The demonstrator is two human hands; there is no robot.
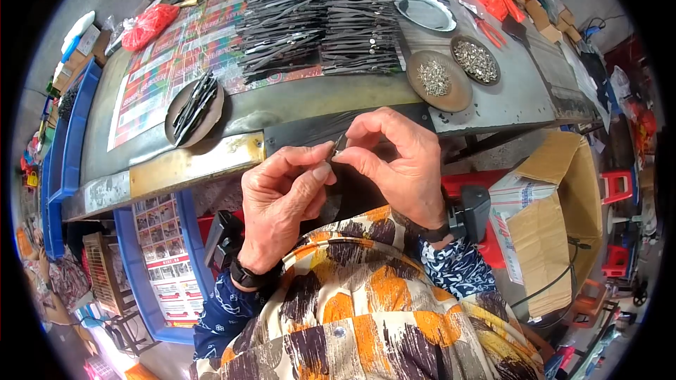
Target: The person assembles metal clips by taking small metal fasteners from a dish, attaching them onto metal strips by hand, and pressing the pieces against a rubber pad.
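My left hand [282, 200] and my right hand [398, 165] meet at the table's front edge, fingertips pinched on a small dark strip [340, 144]. A bit of metal seems to show at its lower end, too small to make out. Left of them, a round brown dish [209, 124] holds several dark strips. Beyond my hands, many black strips [359, 24] lie in two wide rows. To the right are a dish of small silvery pieces [434, 79] and a darker bowl of larger metal pieces [475, 61].
Pliers with red handles [491, 32] and a pale oval plate [424, 12] lie at the back right. A red plastic bag [150, 27] sits at the back left. Below the table are an open cardboard box [542, 225] on the right and a blue tray [193, 239] on the left.
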